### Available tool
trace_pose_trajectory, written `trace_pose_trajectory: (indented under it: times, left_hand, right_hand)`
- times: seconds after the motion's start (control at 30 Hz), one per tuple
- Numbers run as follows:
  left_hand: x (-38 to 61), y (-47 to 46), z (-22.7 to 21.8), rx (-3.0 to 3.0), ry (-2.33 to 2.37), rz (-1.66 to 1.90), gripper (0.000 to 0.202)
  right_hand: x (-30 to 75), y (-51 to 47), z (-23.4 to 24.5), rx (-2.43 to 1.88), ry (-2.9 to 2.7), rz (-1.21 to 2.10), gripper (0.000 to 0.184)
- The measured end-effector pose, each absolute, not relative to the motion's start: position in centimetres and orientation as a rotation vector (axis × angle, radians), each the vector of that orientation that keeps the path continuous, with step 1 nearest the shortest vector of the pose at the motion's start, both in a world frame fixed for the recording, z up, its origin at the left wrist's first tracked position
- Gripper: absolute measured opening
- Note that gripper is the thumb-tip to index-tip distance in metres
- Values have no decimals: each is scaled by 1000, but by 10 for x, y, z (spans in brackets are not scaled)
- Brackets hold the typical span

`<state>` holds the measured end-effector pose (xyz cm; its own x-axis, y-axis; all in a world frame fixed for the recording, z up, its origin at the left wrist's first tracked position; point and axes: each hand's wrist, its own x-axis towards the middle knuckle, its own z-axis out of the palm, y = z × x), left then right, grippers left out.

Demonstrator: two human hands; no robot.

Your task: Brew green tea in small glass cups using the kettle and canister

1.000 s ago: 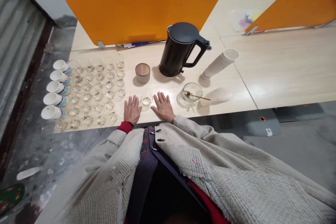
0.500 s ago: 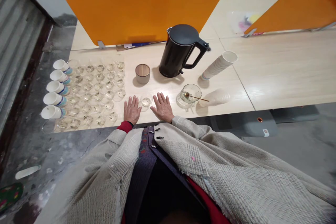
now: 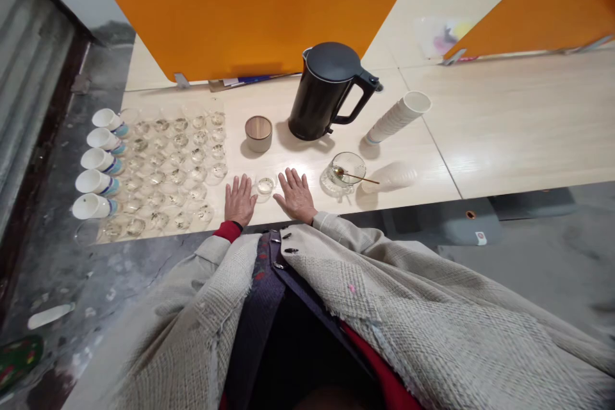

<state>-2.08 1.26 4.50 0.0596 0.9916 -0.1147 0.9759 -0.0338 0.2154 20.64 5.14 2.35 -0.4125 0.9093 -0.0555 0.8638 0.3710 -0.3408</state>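
The left hand (image 3: 239, 200) and right hand (image 3: 296, 195) lie spread and empty near the bench's (image 3: 504, 128) front edge, either side of 1 small glass cup (image 3: 264, 186), which a careless sideways slide could tip into the packed glass cups (image 3: 168, 166) alongside.

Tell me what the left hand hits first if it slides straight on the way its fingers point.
The left hand would most likely meet the small round container with a wood-look top first, near its left side. Depth is hard to judge here, so it might only graze it.
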Motion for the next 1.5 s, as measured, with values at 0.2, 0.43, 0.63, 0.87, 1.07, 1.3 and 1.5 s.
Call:
trace_pose_trajectory:
  times: [0.2,0.43,0.63,0.87,1.07,1.3,1.5]
  left_hand:
    - [-20,13,46,2096,2005,83,68]
    - [-22,13,42,2102,2008,99,68]
    - [-22,14,42,2098,1998,116,68]
    - [-21,14,46,2096,1998,109,68]
    - [-22,13,44,2099,2004,116,67]
    - [-22,13,45,2095,2003,113,67]
    - [-21,13,46,2102,2010,83,68]
  right_hand:
    - [206,52,24,-1624,-2471,496,78]
    - [206,52,28,-1628,-2476,508,79]
    - [205,52,32,-1648,-2490,517,79]
    - [206,52,30,-1625,-2480,520,79]
    - [205,52,30,-1633,-2486,518,79]
    - [205,52,29,-1630,-2475,520,79]
    - [205,53,27,-1617,-2464,519,79]
